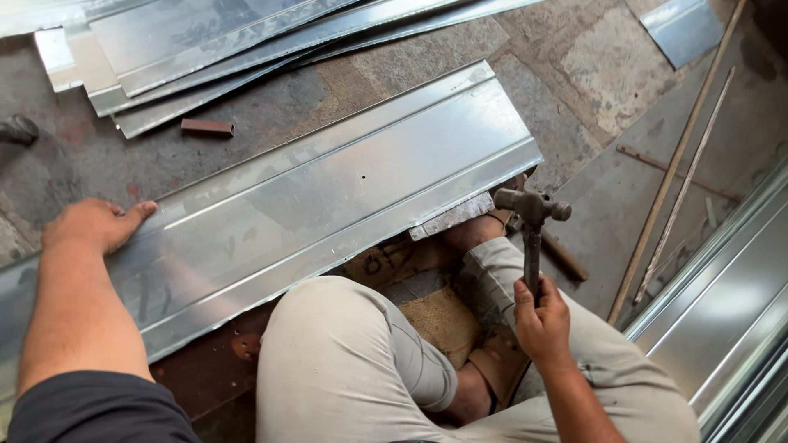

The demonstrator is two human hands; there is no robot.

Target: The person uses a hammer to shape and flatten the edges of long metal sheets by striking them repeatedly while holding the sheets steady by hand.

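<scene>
A long bent sheet-metal panel [328,189] lies across the floor in front of my knees. My left hand [94,223] rests flat on its far left part, fingers spread on the metal. My right hand [542,320] grips the handle of a hammer [532,217], whose head hangs raised just off the panel's right near corner. A small flat metal block [451,217] sits under that corner. My bare foot [474,234] is right below the block.
Several more bent metal sheets [205,41] are stacked at the top left, with a small brown block [207,127] beside them. Thin rods [677,164] lie on the floor at the right. Another shiny panel [722,320] fills the lower right. Burlap [443,320] lies under my legs.
</scene>
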